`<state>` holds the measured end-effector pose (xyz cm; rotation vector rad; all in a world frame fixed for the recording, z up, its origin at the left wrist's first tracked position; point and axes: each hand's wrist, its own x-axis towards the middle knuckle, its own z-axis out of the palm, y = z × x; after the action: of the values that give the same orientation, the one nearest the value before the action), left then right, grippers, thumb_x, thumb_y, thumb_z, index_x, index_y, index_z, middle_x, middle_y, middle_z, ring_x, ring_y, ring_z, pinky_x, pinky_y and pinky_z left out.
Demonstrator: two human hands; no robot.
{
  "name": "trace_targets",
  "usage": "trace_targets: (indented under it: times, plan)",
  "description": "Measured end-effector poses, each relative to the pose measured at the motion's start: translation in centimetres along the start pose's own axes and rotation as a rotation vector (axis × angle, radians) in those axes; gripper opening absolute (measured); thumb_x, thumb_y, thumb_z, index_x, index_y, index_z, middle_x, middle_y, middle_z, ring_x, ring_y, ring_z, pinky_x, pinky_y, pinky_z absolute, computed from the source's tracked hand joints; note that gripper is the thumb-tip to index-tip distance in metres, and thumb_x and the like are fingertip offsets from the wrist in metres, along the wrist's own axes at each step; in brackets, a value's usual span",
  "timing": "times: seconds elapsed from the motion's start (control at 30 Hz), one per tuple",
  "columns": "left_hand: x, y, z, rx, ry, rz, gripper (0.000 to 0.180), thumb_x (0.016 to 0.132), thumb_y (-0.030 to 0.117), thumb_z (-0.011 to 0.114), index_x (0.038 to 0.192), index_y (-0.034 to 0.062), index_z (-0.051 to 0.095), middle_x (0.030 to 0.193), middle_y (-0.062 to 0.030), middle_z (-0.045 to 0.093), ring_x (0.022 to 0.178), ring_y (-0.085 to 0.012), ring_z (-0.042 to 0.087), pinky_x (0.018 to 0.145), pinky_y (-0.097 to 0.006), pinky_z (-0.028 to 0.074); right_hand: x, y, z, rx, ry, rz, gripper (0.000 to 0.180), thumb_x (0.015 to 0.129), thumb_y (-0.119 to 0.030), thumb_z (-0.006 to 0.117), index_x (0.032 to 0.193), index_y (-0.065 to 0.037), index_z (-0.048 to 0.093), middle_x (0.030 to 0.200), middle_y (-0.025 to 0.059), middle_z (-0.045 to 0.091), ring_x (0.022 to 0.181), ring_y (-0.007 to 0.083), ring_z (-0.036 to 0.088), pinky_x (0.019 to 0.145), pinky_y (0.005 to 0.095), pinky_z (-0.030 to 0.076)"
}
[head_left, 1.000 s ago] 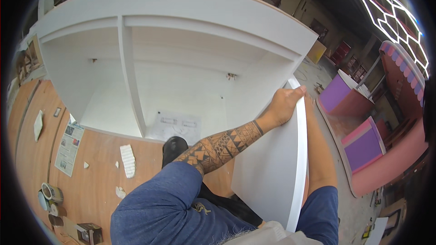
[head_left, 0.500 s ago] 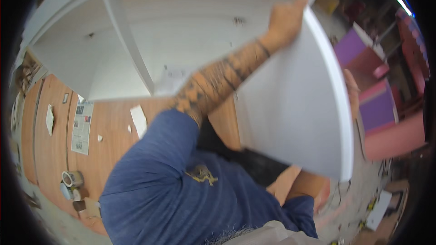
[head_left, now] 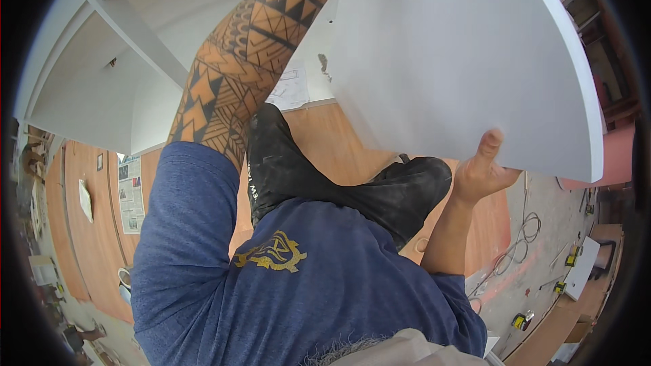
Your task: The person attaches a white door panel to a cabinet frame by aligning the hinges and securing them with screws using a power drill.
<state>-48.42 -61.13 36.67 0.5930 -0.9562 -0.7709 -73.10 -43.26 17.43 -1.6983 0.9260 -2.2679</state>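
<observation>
A large white panel (head_left: 461, 54) fills the upper right, its pale edge facing right and its corner low at the right. My right hand (head_left: 485, 171) holds the panel's lower edge, thumb up on the near face and the fingers out of sight behind or beneath it. My tattooed left forearm reaches up across the white cabinet, and the left hand is cut off by the top of the picture. The white cabinet (head_left: 112, 10) with an upright divider stands beyond my knees. A printed sheet (head_left: 290, 87) lies inside it.
Wood-look boards (head_left: 78, 230) cover the floor, with a newspaper (head_left: 131, 193) at the left. Tape measures and a cable (head_left: 522, 237) lie on the grey floor at the right. Pink furniture parts (head_left: 614, 163) are behind the panel.
The panel has swung up and to the right. My right hand has come from its outer side to its lower edge. My left hand, earlier on the panel's upper edge, has left the picture.
</observation>
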Motion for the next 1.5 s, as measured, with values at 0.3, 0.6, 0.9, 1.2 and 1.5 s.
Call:
trace_targets:
  times: [0.3, 0.6, 0.9, 1.2, 1.5]
  plan:
    - [3.3, -4.4, -0.5, 0.044, 0.032, -0.018, 0.079, 0.103, 0.050, 0.056, 0.128, -0.0242, 0.054, 0.134, -0.0347, 0.059, 0.128, -0.0370, 0.055, 0.111, -0.044, 0.041, 2.0, 4.0, 1.6, -0.110, -0.017, -0.028, 0.037, 0.098, -0.012, 0.076, 0.126, 0.006, 0.059, 0.118, 0.0109, 0.065, 0.103, 0.0172, 0.063, 0.094, 0.0334, 0.053]
    - [4.0, -10.0, -0.5, 0.074, 0.038, -0.076, 0.069, 0.103, 0.051, 0.056, 0.096, -0.0170, 0.065, 0.095, -0.0229, 0.068, 0.091, -0.0270, 0.060, 0.087, -0.043, 0.048, 1.5, 5.9, 0.6, -0.197, -0.036, 0.001, 0.040, 0.100, -0.015, 0.075, 0.130, 0.006, 0.058, 0.124, 0.0141, 0.064, 0.109, 0.0215, 0.064, 0.096, 0.0366, 0.054]
    - [4.8, -13.9, -0.2, 0.117, 0.031, -0.102, 0.064, 0.104, 0.050, 0.056, 0.074, -0.0060, 0.064, 0.073, -0.0103, 0.061, 0.074, -0.0210, 0.053, 0.073, -0.042, 0.046, 1.3, 7.6, 0.5, -0.268, -0.045, 0.049, 0.045, 0.101, -0.015, 0.073, 0.136, 0.005, 0.054, 0.130, 0.0148, 0.062, 0.116, 0.0231, 0.063, 0.100, 0.0379, 0.053]
    - [6.2, -16.3, -0.4, 0.053, 0.012, -0.081, 0.061, 0.105, 0.047, 0.055, 0.076, -0.0056, 0.065, 0.076, -0.0115, 0.064, 0.076, -0.0207, 0.056, 0.075, -0.042, 0.047, 1.2, 9.0, 1.4, -0.256, -0.031, 0.063, 0.046, 0.101, -0.015, 0.073, 0.137, 0.006, 0.054, 0.132, 0.0155, 0.062, 0.117, 0.0233, 0.063, 0.101, 0.0383, 0.053]
    - [6.3, -17.0, -0.2, 0.076, 0.053, -0.061, 0.064, 0.103, 0.047, 0.057, 0.078, -0.0102, 0.066, 0.075, -0.0137, 0.065, 0.075, -0.0226, 0.058, 0.075, -0.043, 0.048, 1.0, 9.4, 1.7, -0.268, -0.029, 0.087, 0.044, 0.102, -0.015, 0.072, 0.136, 0.005, 0.055, 0.130, 0.0151, 0.062, 0.116, 0.0230, 0.063, 0.100, 0.0376, 0.053]
